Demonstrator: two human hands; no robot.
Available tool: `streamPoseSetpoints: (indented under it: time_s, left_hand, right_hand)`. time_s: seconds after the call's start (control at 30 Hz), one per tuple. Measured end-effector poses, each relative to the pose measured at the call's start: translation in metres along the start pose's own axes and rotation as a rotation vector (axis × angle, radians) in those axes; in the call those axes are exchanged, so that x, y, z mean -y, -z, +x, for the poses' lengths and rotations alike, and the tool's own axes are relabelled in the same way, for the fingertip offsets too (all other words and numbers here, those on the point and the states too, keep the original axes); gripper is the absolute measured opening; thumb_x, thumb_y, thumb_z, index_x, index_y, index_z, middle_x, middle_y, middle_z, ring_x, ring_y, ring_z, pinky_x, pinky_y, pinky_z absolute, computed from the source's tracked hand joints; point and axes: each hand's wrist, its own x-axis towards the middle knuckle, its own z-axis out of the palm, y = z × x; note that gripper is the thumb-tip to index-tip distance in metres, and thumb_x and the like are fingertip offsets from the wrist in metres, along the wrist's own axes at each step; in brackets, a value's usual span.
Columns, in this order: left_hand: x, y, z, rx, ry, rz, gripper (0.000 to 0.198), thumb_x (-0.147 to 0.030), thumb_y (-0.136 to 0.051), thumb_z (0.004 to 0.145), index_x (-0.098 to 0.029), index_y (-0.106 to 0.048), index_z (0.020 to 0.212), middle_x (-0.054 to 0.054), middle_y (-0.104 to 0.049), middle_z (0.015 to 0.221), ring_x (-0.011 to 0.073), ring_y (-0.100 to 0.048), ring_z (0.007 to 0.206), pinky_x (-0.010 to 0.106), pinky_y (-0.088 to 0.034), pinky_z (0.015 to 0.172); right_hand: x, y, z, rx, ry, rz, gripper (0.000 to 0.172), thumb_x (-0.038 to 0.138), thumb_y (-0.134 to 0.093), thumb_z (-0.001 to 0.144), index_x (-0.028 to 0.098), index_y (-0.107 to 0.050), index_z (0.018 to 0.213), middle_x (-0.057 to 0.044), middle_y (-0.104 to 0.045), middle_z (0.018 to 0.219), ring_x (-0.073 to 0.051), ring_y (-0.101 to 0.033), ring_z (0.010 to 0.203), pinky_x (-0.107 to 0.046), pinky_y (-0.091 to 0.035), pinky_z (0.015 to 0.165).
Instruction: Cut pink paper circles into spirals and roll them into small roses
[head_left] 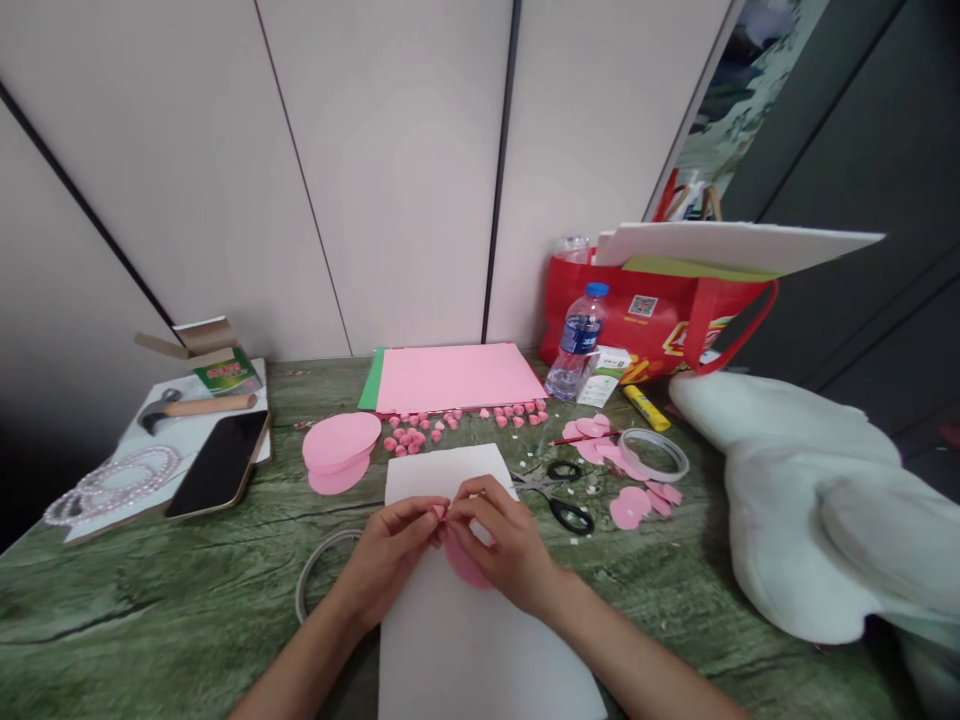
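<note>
My left hand (397, 550) pinches a small folded or rolled piece of pink paper (439, 512) between thumb and fingertips. Close against it, my right hand (504, 540) has its thumb and fingers closed at the other side of the same piece. Its exact shape is partly covered by my fingers. Below the hands, a pink paper disc (465, 568) lies on a white board (480, 655), partly hidden by my right hand. Black-handled scissors (559, 495) rest beside the board to the right. A roll of tape (306, 580) lies beside my left forearm.
Several small pink paper rosebuds (409, 438) sit behind the board, before pink sheets (461, 375). Pink ovals (341, 440) lie left, near a phone (221, 465) and hammer (210, 405). Right are another tape roll (679, 460), glue stick (646, 408), bottle (577, 345) and red bag (660, 320).
</note>
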Motion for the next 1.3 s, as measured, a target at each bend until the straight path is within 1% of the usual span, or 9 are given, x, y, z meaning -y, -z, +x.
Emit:
streamPoseSetpoints:
  time_s: [0.2, 0.47, 0.57, 0.63, 0.7, 0.8, 0.93, 1.2, 1.3]
  left_hand:
    - [-0.0013, -0.0022, -0.0019, 0.0, -0.005, 0.031, 0.018, -0.022, -0.068, 0.068, -0.013, -0.07, 0.084, 0.005, -0.064, 0.075, 0.0121, -0.05, 0.068, 0.026, -0.039, 0.069]
    - [-0.0034, -0.0045, -0.0035, 0.011, -0.049, 0.122, 0.015, -0.023, -0.066, 0.069, -0.014, -0.071, 0.081, 0.003, -0.061, 0.067, 0.012, -0.048, 0.065, 0.025, -0.039, 0.066]
    - [-0.003, -0.004, -0.0033, 0.018, -0.1, 0.242, 0.013, -0.024, -0.063, 0.072, -0.014, -0.07, 0.077, 0.002, -0.058, 0.064, 0.0123, -0.048, 0.064, 0.025, -0.038, 0.065]
    - [-0.0025, -0.0033, -0.0032, 0.014, -0.119, 0.288, 0.014, -0.024, -0.062, 0.073, -0.015, -0.07, 0.079, 0.001, -0.058, 0.063, 0.0128, -0.048, 0.064, 0.025, -0.038, 0.065]
    - [-0.0026, -0.0032, -0.0032, 0.009, -0.13, 0.309, 0.015, -0.025, -0.062, 0.073, -0.015, -0.07, 0.081, 0.001, -0.057, 0.063, 0.0132, -0.048, 0.064, 0.025, -0.039, 0.065]
    - [-0.0036, -0.0042, -0.0035, 0.012, -0.157, 0.361, 0.014, -0.025, -0.061, 0.073, -0.014, -0.07, 0.074, 0.001, -0.055, 0.061, 0.0136, -0.048, 0.064, 0.025, -0.038, 0.065]
    - [-0.0035, -0.0044, -0.0035, 0.009, -0.172, 0.399, 0.015, -0.026, -0.06, 0.074, -0.015, -0.069, 0.07, 0.002, -0.056, 0.063, 0.0143, -0.048, 0.065, 0.025, -0.039, 0.065]
    - [-0.0014, -0.0021, -0.0039, -0.04, -0.162, 0.391, 0.019, -0.027, -0.062, 0.072, -0.017, -0.072, 0.086, 0.003, -0.062, 0.068, 0.0147, -0.05, 0.067, 0.024, -0.04, 0.065]
    - [0.0007, -0.0034, -0.0044, -0.106, -0.107, 0.338, 0.026, -0.027, -0.068, 0.066, -0.019, -0.071, 0.09, 0.004, -0.067, 0.076, 0.0159, -0.054, 0.071, 0.026, -0.041, 0.069]
  right_hand:
    - [-0.002, -0.0018, -0.0011, 0.015, -0.019, 0.017, 0.01, 0.016, -0.049, 0.081, 0.02, -0.058, 0.084, -0.005, -0.056, 0.085, -0.014, -0.059, 0.072, -0.025, -0.05, 0.064]
    - [0.0, -0.001, 0.0008, 0.008, -0.048, 0.097, 0.008, 0.016, -0.049, 0.081, 0.02, -0.057, 0.081, -0.004, -0.058, 0.078, -0.013, -0.059, 0.067, -0.024, -0.05, 0.06]
    - [0.0019, -0.0008, 0.0017, 0.013, -0.115, 0.17, 0.006, 0.016, -0.051, 0.08, 0.02, -0.055, 0.081, -0.002, -0.058, 0.075, -0.013, -0.059, 0.065, -0.024, -0.049, 0.06]
    - [0.0029, -0.0008, 0.0023, 0.01, -0.202, 0.233, 0.005, 0.017, -0.053, 0.079, 0.02, -0.053, 0.083, 0.0, -0.059, 0.072, -0.011, -0.06, 0.059, -0.023, -0.049, 0.057]
    - [0.0034, -0.0006, 0.0028, 0.005, -0.239, 0.261, 0.006, 0.017, -0.055, 0.078, 0.02, -0.053, 0.083, 0.001, -0.059, 0.071, -0.011, -0.059, 0.057, -0.022, -0.049, 0.055]
    - [0.0026, -0.0004, 0.003, -0.005, -0.156, 0.217, 0.007, 0.015, -0.053, 0.078, 0.02, -0.058, 0.08, -0.001, -0.059, 0.073, -0.012, -0.059, 0.061, -0.023, -0.05, 0.058]
    - [-0.0007, -0.0017, 0.0005, -0.033, -0.039, 0.103, 0.017, 0.014, -0.051, 0.08, 0.022, -0.062, 0.09, -0.004, -0.061, 0.079, -0.013, -0.06, 0.066, -0.023, -0.051, 0.059]
    - [-0.0064, -0.0048, -0.0048, 0.034, 0.046, -0.069, 0.031, 0.015, -0.05, 0.079, 0.026, -0.057, 0.108, -0.005, -0.059, 0.09, -0.011, -0.061, 0.065, -0.022, -0.051, 0.057]
    - [-0.0066, -0.0058, -0.0048, 0.039, 0.031, -0.073, 0.026, 0.018, -0.049, 0.082, 0.025, -0.059, 0.105, -0.005, -0.059, 0.086, -0.011, -0.06, 0.065, -0.021, -0.05, 0.057]
